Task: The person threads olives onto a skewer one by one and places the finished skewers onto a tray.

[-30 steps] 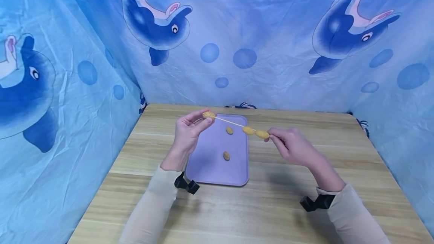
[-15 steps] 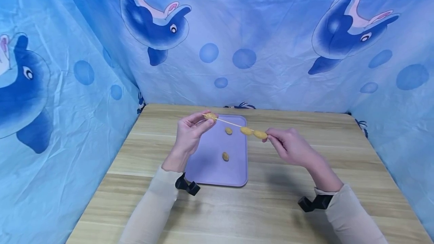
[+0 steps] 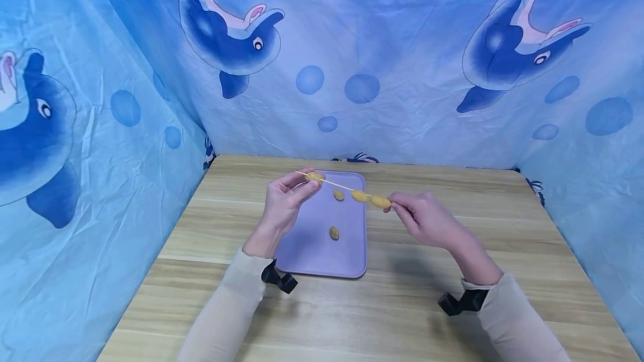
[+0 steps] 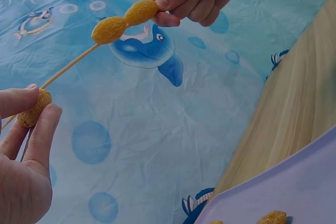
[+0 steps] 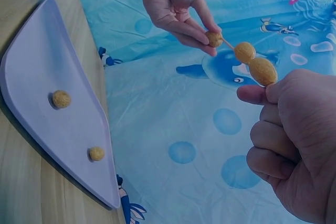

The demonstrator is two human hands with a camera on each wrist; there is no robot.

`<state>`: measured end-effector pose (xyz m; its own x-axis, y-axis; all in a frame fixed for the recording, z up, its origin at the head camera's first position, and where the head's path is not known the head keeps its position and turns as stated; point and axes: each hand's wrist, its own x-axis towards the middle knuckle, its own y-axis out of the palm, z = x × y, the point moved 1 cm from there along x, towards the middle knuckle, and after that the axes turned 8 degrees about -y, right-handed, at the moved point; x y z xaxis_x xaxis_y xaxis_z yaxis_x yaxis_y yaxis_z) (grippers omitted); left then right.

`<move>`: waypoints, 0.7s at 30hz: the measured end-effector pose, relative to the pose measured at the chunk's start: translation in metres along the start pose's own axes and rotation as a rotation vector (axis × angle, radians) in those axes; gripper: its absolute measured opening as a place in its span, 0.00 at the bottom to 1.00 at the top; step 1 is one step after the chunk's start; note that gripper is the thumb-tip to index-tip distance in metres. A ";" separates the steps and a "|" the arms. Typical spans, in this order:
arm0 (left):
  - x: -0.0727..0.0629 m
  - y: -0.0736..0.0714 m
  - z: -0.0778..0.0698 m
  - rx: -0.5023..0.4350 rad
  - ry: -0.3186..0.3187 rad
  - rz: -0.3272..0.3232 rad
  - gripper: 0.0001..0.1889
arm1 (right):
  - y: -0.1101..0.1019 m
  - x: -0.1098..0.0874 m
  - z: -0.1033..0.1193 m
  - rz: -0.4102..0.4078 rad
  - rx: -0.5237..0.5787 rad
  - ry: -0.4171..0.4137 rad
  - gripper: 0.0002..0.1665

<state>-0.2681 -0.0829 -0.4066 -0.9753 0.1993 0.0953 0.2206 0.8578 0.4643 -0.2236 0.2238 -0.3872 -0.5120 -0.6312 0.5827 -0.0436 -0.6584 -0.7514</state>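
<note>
A thin wooden skewer (image 4: 71, 66) runs between the hands over the lilac tray (image 3: 322, 256). My left hand (image 3: 285, 200) pinches a wrinkled golden oval piece (image 4: 34, 109) between thumb and fingers. Through this piece runs the skewer, its tip poking out to the left. Two similar pieces, an inner oval piece (image 4: 109, 30) and an outer oval piece (image 4: 141, 12), sit end to end near the other end. There my right hand (image 3: 425, 219) pinches the skewer's end, which its fingertips hide, right beside the outer piece.
Two loose golden ovals, a farther piece (image 3: 339, 195) and a nearer piece (image 3: 334, 233), lie apart on the tray. The tray rests on a wooden table (image 3: 453, 183). Blue cloth (image 3: 392, 43) printed with sea animals hangs behind and at both sides.
The skewer's tip has come out past the left side of the held oval piece. My right hand has moved left with the two threaded pieces, and the gap to my left hand is smaller.
</note>
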 end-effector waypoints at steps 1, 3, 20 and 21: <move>0.000 0.000 0.000 0.004 0.000 0.003 0.20 | 0.000 0.000 0.000 0.001 0.002 0.003 0.16; -0.001 0.001 0.000 0.005 0.002 0.011 0.18 | 0.001 0.000 0.000 0.003 0.008 0.005 0.16; -0.002 0.011 0.000 0.019 -0.028 0.046 0.21 | 0.000 0.004 0.003 0.000 0.015 0.010 0.16; -0.002 0.011 0.000 0.022 -0.027 0.048 0.21 | 0.000 0.005 0.003 0.001 0.015 0.010 0.15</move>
<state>-0.2634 -0.0740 -0.4016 -0.9631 0.2524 0.0933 0.2673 0.8572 0.4402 -0.2232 0.2198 -0.3833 -0.5206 -0.6278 0.5786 -0.0299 -0.6638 -0.7473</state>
